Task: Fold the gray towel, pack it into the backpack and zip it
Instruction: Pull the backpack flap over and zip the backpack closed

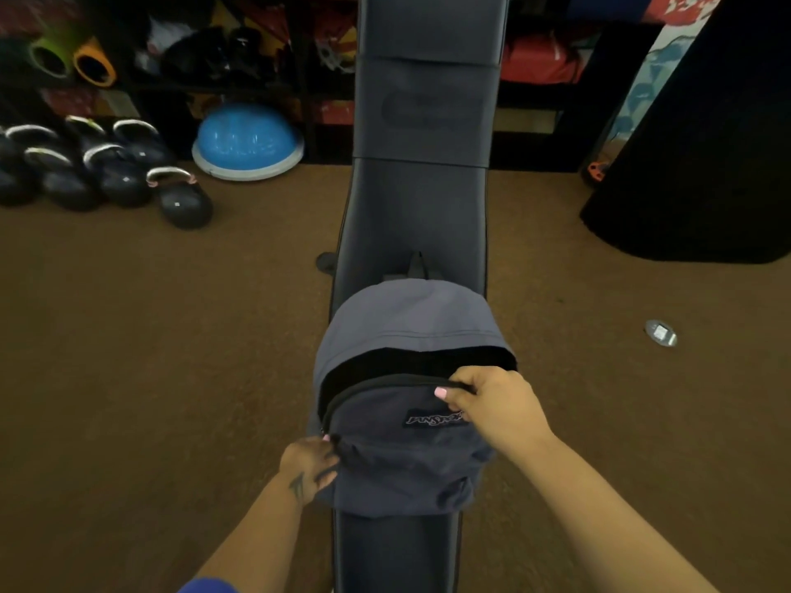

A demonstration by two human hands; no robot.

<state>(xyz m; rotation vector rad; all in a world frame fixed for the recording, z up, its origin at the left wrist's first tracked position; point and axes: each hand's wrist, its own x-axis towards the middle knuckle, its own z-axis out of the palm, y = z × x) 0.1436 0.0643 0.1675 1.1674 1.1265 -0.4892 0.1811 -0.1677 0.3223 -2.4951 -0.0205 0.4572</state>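
Left hand is pinching the slate-blue fabric backpack side; right hand is gripping its half-open zipper; towel unseen, zipping unfinished.

The backpack at lower centre is slate blue-gray with black zipper tape and a black logo patch lettered in white. It lies on a dark gray padded tabletop. The carpet floor is brown. At upper left sit black kettlebells with silvery handles and a bright blue balance dome rimmed in pale gray.
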